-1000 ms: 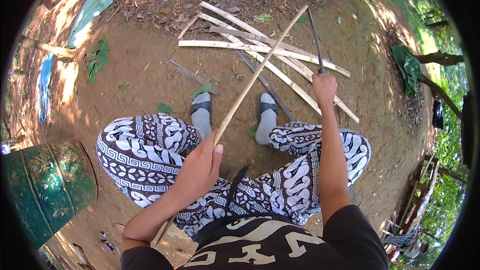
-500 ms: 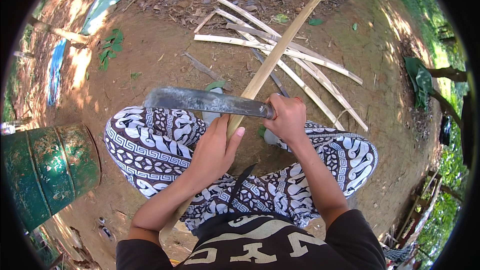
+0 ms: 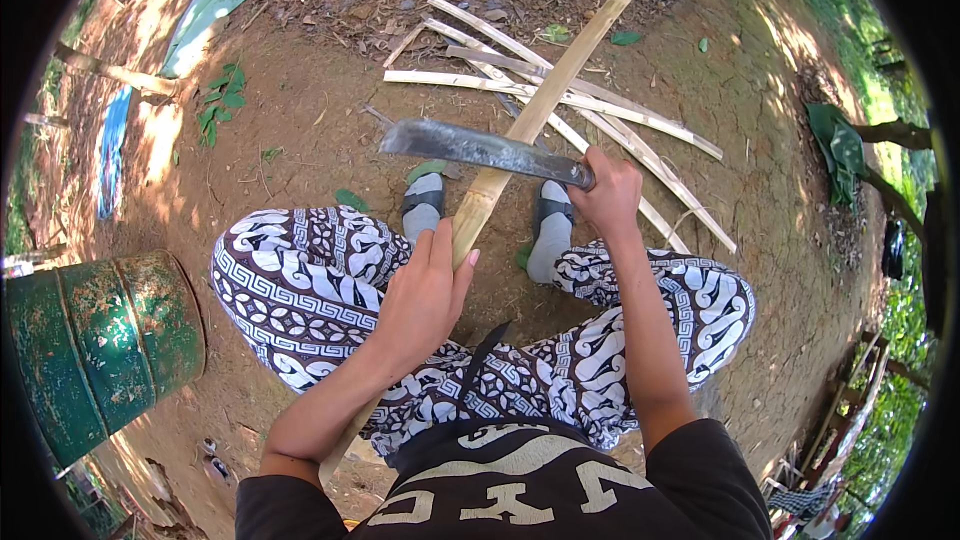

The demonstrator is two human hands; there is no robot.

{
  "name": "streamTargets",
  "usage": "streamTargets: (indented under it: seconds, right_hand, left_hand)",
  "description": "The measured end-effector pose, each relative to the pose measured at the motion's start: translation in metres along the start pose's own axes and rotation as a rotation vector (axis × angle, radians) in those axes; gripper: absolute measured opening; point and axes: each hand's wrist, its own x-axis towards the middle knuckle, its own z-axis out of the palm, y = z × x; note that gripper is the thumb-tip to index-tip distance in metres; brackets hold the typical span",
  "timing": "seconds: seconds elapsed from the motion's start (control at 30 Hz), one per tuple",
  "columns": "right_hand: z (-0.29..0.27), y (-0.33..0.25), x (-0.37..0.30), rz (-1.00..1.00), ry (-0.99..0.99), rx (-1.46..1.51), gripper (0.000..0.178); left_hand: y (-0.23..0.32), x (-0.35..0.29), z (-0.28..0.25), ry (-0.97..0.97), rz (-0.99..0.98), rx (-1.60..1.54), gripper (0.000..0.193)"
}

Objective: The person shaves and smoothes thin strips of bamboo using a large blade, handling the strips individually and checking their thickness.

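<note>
Strip [image 3: 541,106] in curled left hand [image 3: 422,288], machete [image 3: 485,149] in curled right hand [image 3: 610,194], blade [image 3: 430,139] past strip edges, over open soil [image 3: 305,155].

The left hand [image 3: 420,290] hides a stretch of the pale strip [image 3: 560,85], its near end lost to me behind the left arm [image 3: 325,395]; the right hand [image 3: 610,198] covers most of the handle of the long knife [image 3: 485,147]. Left of the left hand, a green drum [image 3: 105,350] is cut off by the view's rim; nearer the body, small objects [image 3: 214,465] remain too small to identify
</note>
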Motion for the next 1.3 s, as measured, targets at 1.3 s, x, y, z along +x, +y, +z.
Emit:
streamTargets:
  seconds: [1.3]
  right_hand:
    - [-0.001,0.102,-0.008,0.353,-0.145,-0.315,0.016]
  left_hand:
    - [-0.016,-0.058,0.007,-0.214,-0.055,-0.033,0.041]
